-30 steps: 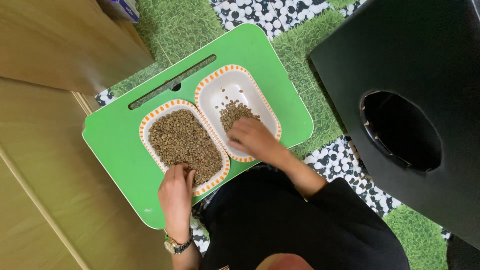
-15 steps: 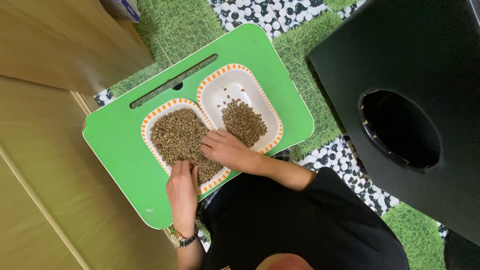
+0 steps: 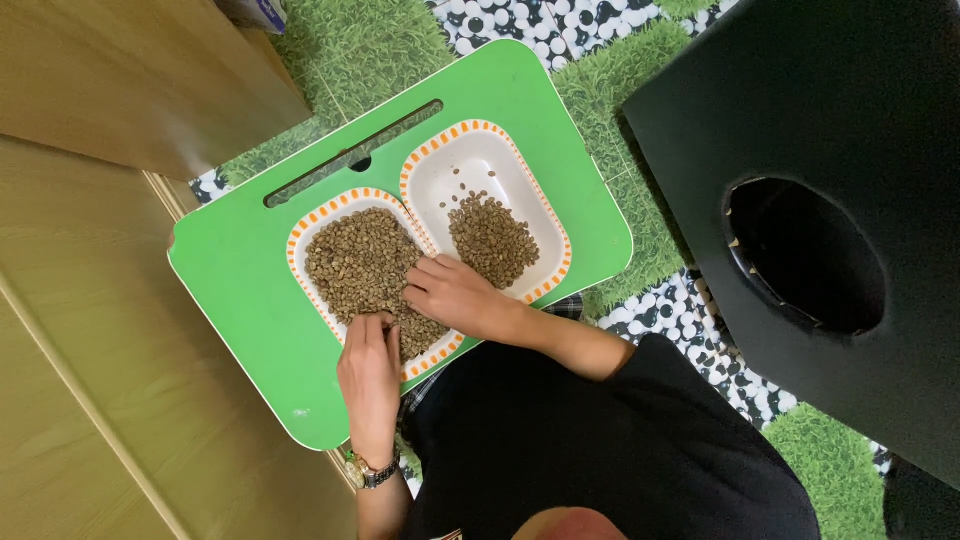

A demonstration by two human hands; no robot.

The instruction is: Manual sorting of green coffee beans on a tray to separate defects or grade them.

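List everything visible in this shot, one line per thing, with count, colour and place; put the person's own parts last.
lap tray: 1, green with a slot near its far edge, on the floor in front of the person
left dish: 1, white with orange-dashed rim, left on the tray, nearly full
right dish: 1, same pattern, right on the tray, partly filled
beans: many, olive-brown, a full layer in the left dish, a smaller pile in the right dish
floor mat: 1, grass-green squares with black-and-white pebble print
black box: 1, with a round hole, at right
wooden panels: tan, at left
wristwatch: 1, metal, on the left wrist
left hand: fingers in the left dish's near end
right hand: on the left dish's beans
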